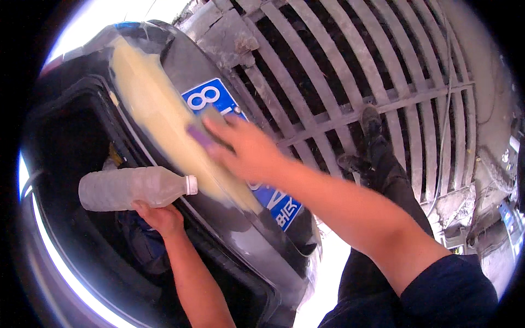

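My left hand [159, 217] is closed around the underside of a clear plastic bottle [131, 188]. The bottle lies sideways, its white cap pointing right, above the lip of the car's open trunk. With my right hand [246, 150] I grip a grey and purple sanding block [212, 121], slightly blurred. It rests against a long patch of yellowish body filler [150, 90] on the dark grey rear panel [188, 63]. My fingers hide part of the block. A blue license plate [210, 95] is fixed beside the filler, its middle covered by my right hand and forearm.
The trunk opening [60, 142] is on the left, with a dark bag [145, 240] inside. A slatted metal floor grate [339, 65] spans the upper right, with dark gaps between bars. My shoe [372, 120] stands on it. A thin cable [449, 109] runs along its right side.
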Motion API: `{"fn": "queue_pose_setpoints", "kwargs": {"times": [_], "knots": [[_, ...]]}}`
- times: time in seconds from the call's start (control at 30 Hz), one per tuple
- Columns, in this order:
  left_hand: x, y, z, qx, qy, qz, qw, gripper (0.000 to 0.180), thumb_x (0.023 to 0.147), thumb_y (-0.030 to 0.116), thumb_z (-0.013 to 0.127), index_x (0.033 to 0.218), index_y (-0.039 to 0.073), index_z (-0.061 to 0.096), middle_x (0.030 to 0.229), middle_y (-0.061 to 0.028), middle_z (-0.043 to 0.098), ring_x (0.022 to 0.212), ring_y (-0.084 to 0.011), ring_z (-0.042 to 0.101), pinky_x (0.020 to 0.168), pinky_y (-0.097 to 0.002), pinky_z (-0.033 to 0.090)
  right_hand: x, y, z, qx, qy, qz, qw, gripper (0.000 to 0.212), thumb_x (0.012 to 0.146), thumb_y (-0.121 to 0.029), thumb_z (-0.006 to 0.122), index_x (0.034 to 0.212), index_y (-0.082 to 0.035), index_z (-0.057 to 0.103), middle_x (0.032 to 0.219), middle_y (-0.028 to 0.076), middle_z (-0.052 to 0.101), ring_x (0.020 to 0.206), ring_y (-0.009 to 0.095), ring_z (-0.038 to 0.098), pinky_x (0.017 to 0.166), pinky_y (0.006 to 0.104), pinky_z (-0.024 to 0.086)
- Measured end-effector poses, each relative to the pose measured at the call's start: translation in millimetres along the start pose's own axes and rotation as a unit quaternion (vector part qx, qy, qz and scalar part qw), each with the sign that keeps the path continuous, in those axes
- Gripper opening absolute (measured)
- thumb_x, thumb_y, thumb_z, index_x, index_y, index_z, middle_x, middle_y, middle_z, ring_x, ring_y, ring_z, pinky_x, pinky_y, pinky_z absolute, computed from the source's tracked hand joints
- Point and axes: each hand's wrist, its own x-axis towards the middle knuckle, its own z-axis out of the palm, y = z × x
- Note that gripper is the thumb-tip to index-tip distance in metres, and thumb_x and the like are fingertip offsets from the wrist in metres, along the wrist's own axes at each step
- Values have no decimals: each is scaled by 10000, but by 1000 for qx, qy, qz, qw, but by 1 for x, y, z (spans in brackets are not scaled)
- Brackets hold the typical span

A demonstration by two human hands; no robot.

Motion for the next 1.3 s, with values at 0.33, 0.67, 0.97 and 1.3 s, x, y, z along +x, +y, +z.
{"fn": "queue_pose_setpoints", "kwargs": {"times": [0.33, 0.67, 0.97, 1.3], "knots": [[-1, 0, -12, 5, -25, 4, 1000, 828, 897, 634, 597, 1450, 54, 389, 1417, -115, 484, 1303, -293, 476, 1121, -457, 364, -26, -1, 6, -12, 22, -24, 999, 558, 912, -291, 652, 1431, -146, 507, 1382, 325, 466, 1151, 482, 551, 1010, 509, 449], [-3, 4, -11, 33, -16, 22, 999, 741, 945, 585, 514, 1425, 33, 394, 1361, -140, 528, 1240, -303, 542, 1050, -463, 441, -164, -5, -11, 36, -103, -14, 994, 597, 895, -214, 675, 1458, -201, 479, 1476, 344, 365, 1217, 496, 514, 1037, 541, 412], [-3, 5, 9, 32, 12, 24, 999, 715, 957, 579, 485, 1415, 37, 396, 1349, -134, 535, 1234, -299, 549, 1053, -458, 444, -11, 11, -1, -23, 29, -84, 996, 527, 918, -278, 640, 1415, -159, 513, 1374, 336, 457, 1159, 491, 533, 990, 515, 457], [-1, 6, -3, 15, -31, 37, 999, 675, 964, 561, 505, 1415, 67, 417, 1349, -104, 530, 1244, -278, 533, 1080, -432, 410, -106, 12, -6, -35, -41, -68, 996, 560, 912, -244, 662, 1439, -181, 484, 1438, 342, 397, 1208, 498, 511, 1026, 518, 431]]}}
